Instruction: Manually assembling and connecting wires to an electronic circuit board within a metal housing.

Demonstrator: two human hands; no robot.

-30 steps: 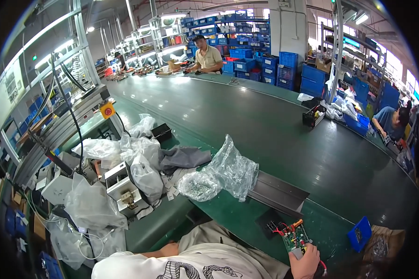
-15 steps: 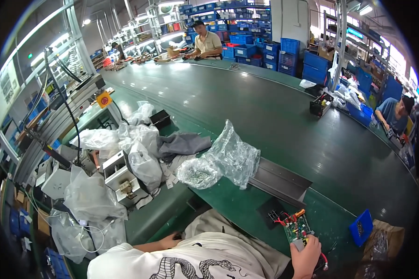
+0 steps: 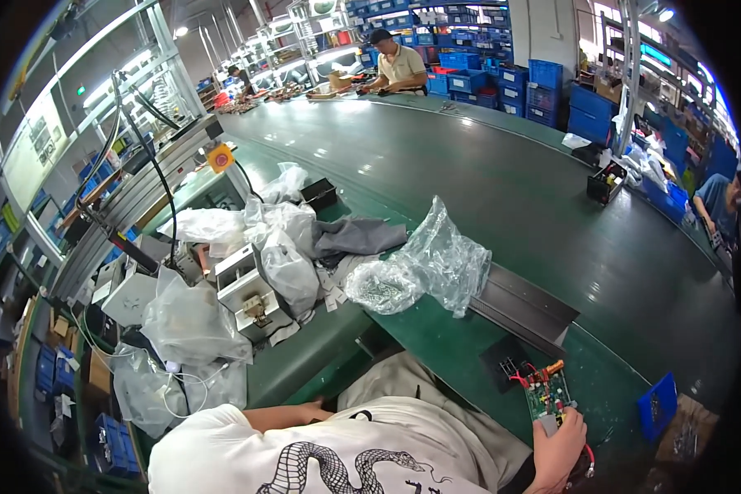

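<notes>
My right hand (image 3: 559, 445) is closed on the near end of a green circuit board (image 3: 547, 398), beside a grey block on it. Red wires and an orange part show at the board's far end, next to a black plate-like part (image 3: 505, 365). A thick red cable (image 3: 589, 458) comes out beside the hand. At the bench edge by my lap rests my left hand (image 3: 311, 411), its fingers mostly hidden. Ahead of me lies a clear plastic bag (image 3: 447, 262) with many small metal pieces in its near part, against a dark metal channel (image 3: 523, 306).
A blue bin (image 3: 657, 406) stands at the right. White plastic bags (image 3: 191, 317), a metal housing (image 3: 253, 296) and grey cloth (image 3: 358, 236) crowd the left. A wide dark conveyor belt (image 3: 469, 173) curves past, with a black box (image 3: 607, 182) at its far edge. Co-workers sit beyond it.
My view has turned, so the whole scene sits further right in the picture, the left part also lower. My right hand stays on the circuit board, which looks little moved on the bench.
</notes>
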